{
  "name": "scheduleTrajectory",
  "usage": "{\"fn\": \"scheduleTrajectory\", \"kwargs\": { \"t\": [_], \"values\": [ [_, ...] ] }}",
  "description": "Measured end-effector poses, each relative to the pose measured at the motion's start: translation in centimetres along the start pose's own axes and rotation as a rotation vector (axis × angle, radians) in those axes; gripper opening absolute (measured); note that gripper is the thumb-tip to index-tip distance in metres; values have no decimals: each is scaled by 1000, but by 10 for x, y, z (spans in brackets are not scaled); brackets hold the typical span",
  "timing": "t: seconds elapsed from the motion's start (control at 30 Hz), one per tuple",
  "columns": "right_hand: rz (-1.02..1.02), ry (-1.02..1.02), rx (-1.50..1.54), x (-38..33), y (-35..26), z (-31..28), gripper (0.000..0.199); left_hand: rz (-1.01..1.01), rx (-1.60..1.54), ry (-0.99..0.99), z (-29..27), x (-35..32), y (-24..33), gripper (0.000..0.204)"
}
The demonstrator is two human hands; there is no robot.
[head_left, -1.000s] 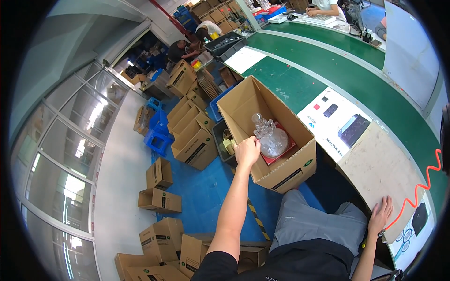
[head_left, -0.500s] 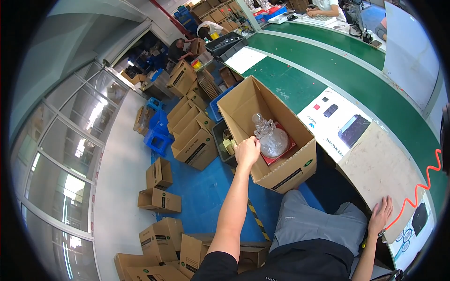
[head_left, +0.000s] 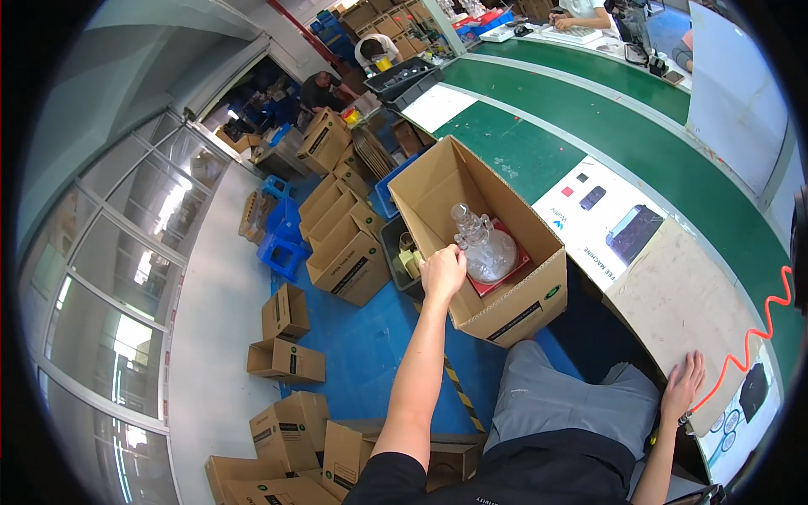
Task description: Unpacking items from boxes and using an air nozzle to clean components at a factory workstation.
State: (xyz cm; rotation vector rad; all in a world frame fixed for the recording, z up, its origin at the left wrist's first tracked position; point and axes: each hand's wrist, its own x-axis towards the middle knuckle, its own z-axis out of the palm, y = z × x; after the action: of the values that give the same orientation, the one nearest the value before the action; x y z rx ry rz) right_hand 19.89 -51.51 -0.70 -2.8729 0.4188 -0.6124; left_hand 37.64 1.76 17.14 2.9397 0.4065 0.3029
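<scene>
My left hand (head_left: 443, 271) is closed over the left edge of an open-topped cardboard box (head_left: 505, 311), thumb side toward the inside. Within that box stands a clear glass vessel (head_left: 490, 255) with a round body and a narrower neck, resting on a red square piece (head_left: 523, 257). The box sits tilted at the edge of the green workbench, in front of my knees. Farther right, my right hand (head_left: 686, 383) lies with fingers spread on a beige board (head_left: 673, 311) on the bench, holding nothing.
An orange coiled cord (head_left: 746, 353) hangs beside my right hand. Several open cardboard boxes (head_left: 349, 265) stand on the blue floor to the left, near blue stools (head_left: 282, 252). A dark bin (head_left: 404, 269) with pale pieces is behind my left hand. Co-workers (head_left: 581, 17) are farther off.
My hands, the box and the glass vessel hold still. In the background, one person bends lower beside the cardboard boxes and another shifts slightly.
</scene>
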Motion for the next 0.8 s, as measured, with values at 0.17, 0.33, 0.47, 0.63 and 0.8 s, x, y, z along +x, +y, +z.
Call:
{"fn": "scheduleTrajectory", "kwargs": {
  "t": [0.17,0.33,0.47,0.63,0.8],
  "values": [
    [2,-4,2,0,-1,-1,39,-1,2,-6,-1,0,2,26],
    [-2,3,8,1,-1,0,39,-1,-17,-12,-2,0,2,26],
    [3,4,15,0,0,0,39,-1,-15,-18,-3,0,3,26],
    [0,-1,21,1,-1,-1,39,-3,-13,4,-1,-1,2,26],
    [2,5,23,1,-1,-2,39,-7,-17,-8,0,-1,1,26]
  ]
}}
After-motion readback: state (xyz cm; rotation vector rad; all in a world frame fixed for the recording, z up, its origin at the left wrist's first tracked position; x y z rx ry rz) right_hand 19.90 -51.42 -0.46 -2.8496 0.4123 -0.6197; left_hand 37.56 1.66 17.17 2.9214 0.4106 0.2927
